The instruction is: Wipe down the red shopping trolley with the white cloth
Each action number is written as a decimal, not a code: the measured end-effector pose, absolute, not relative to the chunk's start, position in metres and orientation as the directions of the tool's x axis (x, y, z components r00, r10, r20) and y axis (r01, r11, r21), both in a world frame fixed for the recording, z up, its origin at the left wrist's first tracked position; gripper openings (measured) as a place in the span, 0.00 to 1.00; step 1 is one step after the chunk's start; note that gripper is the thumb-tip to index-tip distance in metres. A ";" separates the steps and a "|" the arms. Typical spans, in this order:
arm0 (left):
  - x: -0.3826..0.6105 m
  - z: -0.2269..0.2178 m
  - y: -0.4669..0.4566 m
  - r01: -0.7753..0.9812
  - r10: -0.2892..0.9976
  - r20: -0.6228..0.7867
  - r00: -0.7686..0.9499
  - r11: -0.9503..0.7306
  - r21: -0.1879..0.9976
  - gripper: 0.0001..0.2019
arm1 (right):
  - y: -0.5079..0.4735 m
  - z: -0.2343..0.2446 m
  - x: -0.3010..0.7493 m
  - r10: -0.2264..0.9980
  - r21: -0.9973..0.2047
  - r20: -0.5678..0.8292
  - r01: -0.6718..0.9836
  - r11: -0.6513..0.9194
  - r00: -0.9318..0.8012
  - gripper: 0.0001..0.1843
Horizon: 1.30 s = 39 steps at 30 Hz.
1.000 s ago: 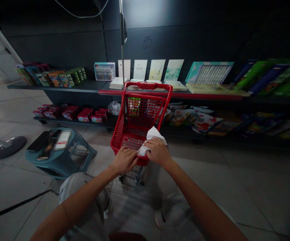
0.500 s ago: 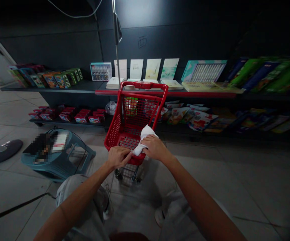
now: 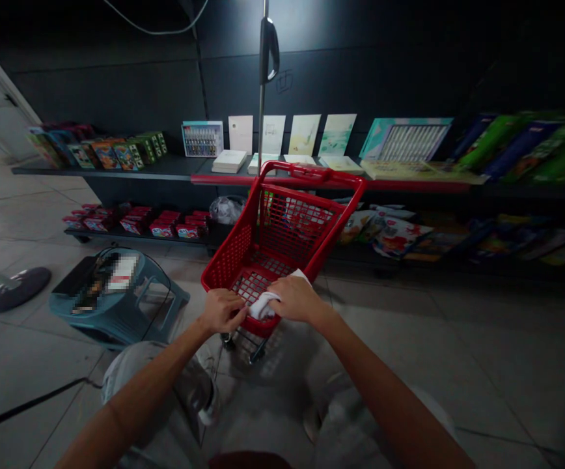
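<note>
A small red plastic shopping cart (image 3: 231,257) stands in front of me, turned at an angle, its handle toward the shelves. My left hand (image 3: 222,311) is closed over the near left corner of its rim. In my right hand (image 3: 293,298) is a crumpled white cloth (image 3: 263,306), pressed on the near rim to the right of my left hand. Part of the cloth pokes out above the right knuckles; the rest is hidden under the fingers. The basket's mesh floor shows beyond both hands.
A blue-grey plastic stool (image 3: 116,319) with blurred items on it stands at left, near a round stand base (image 3: 19,290). Behind the cart, a dark shelf (image 3: 140,171) carries books and boxes; snack bags (image 3: 399,231) lie below. A thin metal pole (image 3: 261,117) rises behind the cart.
The cart has swung, its handle end moving to the right. My right hand and the cloth have slid slightly along the near rim, and the cloth is more bunched. My left hand keeps its grip.
</note>
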<state>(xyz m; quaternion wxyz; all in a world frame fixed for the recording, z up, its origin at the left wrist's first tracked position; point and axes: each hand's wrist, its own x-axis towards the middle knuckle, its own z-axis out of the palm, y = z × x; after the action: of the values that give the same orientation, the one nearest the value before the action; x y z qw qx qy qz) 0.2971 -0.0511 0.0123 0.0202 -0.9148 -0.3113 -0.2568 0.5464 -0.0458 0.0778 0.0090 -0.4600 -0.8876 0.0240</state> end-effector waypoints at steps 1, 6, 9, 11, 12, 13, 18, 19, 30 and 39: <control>0.294 0.011 -0.049 0.571 0.554 0.475 0.684 -0.812 0.125 0.19 | -0.048 0.078 0.546 0.815 -0.059 -0.007 0.814 0.578 -0.579 0.12; 0.283 0.006 -0.030 0.553 0.535 0.473 0.700 -0.825 0.114 0.17 | -0.053 0.077 0.546 0.810 -0.081 0.040 0.806 0.586 -0.585 0.10; 0.278 0.008 -0.013 0.606 0.578 0.463 0.672 -0.788 0.105 0.16 | -0.047 0.076 0.555 0.817 -0.082 0.109 0.814 0.576 -0.567 0.08; 0.275 0.010 -0.001 0.654 0.630 0.461 0.626 -0.745 0.131 0.16 | -0.038 0.074 0.568 0.828 -0.080 0.163 0.830 0.553 -0.536 0.08; 0.274 0.012 0.005 0.674 0.655 0.464 0.596 -0.723 0.153 0.16 | -0.033 0.073 0.576 0.837 -0.074 0.195 0.843 0.533 -0.512 0.08; 0.273 0.013 0.009 0.692 0.679 0.472 0.562 -0.699 0.180 0.15 | -0.028 0.071 0.585 0.845 -0.066 0.233 0.859 0.509 -0.482 0.08; 0.281 0.020 0.006 0.686 0.719 0.523 0.458 -0.660 0.307 0.13 | -0.017 0.063 0.614 0.852 -0.061 0.397 0.917 0.395 -0.340 0.11; 0.286 0.022 0.000 0.665 0.713 0.516 0.474 -0.675 0.320 0.14 | -0.018 0.061 0.613 0.852 -0.068 0.414 0.922 0.381 -0.321 0.11; 0.324 0.028 -0.026 0.644 0.622 0.344 0.703 -0.762 0.063 0.17 | -0.049 0.059 0.561 0.769 -0.142 0.429 0.806 0.575 -0.473 0.17; 0.301 0.029 -0.002 0.655 0.615 0.348 0.707 -0.756 0.005 0.15 | -0.031 0.061 0.618 0.799 -0.009 0.491 0.916 0.402 -0.346 0.15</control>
<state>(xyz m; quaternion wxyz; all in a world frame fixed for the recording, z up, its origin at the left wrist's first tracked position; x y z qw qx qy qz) 0.3013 -0.0023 0.0292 0.0596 -0.9220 -0.3444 -0.1664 0.6177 -0.0306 0.0615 0.2151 -0.5298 -0.8092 -0.1352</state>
